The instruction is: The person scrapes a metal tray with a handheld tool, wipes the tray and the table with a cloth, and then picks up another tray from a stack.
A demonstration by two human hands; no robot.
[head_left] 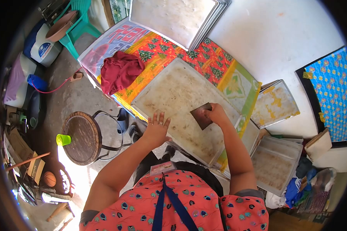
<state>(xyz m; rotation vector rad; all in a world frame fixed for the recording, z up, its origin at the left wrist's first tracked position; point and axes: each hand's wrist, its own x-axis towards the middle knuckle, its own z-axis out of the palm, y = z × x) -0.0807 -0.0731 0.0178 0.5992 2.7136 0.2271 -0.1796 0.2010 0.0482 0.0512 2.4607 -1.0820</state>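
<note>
A large flat metal baking tray (173, 84), stained with brown marks, lies on the table. My left hand (157, 131) rests at its near left edge, fingers spread and holding nothing. On the right half of the tray, my right hand (216, 114) pinches a thin dark brown square sheet (201, 116) by its right side. The sheet lies against or just above the tray; its material is not clear. Beyond the tray's upper left side sits a crumpled dark red cloth (121, 72).
A stack of similar trays (173, 19) stands at the far end of the table, over a patterned tablecloth (204, 57). More trays (275, 161) lean low on the right. Left of the table stand a round wooden stool (81, 138), a green cup (63, 139) and a green chair (79, 29).
</note>
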